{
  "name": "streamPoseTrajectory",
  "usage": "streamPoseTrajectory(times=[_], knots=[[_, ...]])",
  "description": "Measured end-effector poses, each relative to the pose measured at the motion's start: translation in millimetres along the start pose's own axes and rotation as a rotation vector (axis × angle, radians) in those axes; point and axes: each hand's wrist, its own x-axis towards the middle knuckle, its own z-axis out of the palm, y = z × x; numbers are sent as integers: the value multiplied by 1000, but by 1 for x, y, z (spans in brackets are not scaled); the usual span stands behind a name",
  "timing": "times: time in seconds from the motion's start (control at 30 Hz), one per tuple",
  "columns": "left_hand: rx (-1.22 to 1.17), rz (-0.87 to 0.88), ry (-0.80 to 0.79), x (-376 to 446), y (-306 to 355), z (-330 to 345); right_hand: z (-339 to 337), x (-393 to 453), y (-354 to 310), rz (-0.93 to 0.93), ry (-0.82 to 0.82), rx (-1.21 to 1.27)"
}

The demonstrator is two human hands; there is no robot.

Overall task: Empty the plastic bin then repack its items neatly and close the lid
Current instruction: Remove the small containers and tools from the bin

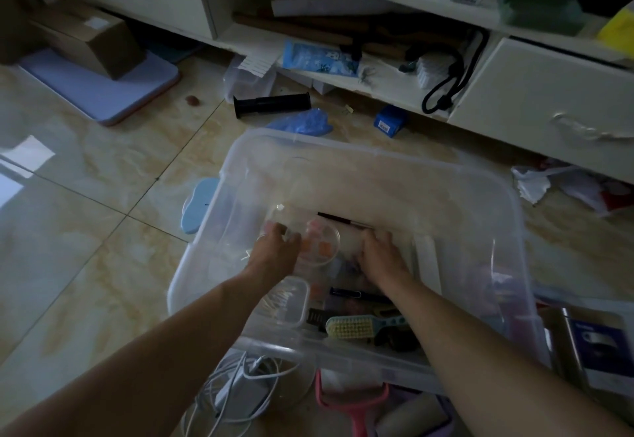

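Note:
A large clear plastic bin [514, 203] stands open on the tiled floor, and both my hands reach into it. My left hand [276, 248] rests against a round clear container [324, 246] holding small orange and pink pieces. My right hand [379, 253] presses down on items near the bin's middle; what it grips is hidden. A thin black stick [338, 220] lies just beyond the hands. Near the bin's front sit a clear lidded box of cotton swabs [286, 301], a yellow-bristled brush [353, 327] and a dark pen [353, 294].
White cables with a charger [240, 385] and a pink handled tool [353, 402] lie on the floor in front of the bin. A black tube [271, 104], blue gloves [303, 122] and a small blue box [389, 121] lie behind it, under a cluttered white cabinet [535, 100].

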Motion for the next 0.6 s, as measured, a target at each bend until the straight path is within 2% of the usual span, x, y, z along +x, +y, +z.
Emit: streamPoseTrajectory(times=[0.07, 0.17, 0.23, 0.33, 0.47, 0.53, 0.6], knots=[[-27, 13, -35, -2, 3, 0, -4, -1, 1, 0, 34, 60], [-67, 19, -62, -2, 2, 2, -26, -5, -11, 12, 216, 319], [-102, 0, -62, 8, -8, 6, -46, -15, -28, -132, 302, 422], [-71, 43, -73, 0, 1, 5, -62, -36, -58, -372, 221, 415], [-150, 55, -85, -18, 19, 2, -59, -37, -77, -355, 87, 241], [-205, 19, -68, -20, 20, 2, -58, -36, -79, -354, 59, 274], [-256, -23, -62, -21, 19, 0, -58, -37, -77, -376, 128, 396]])
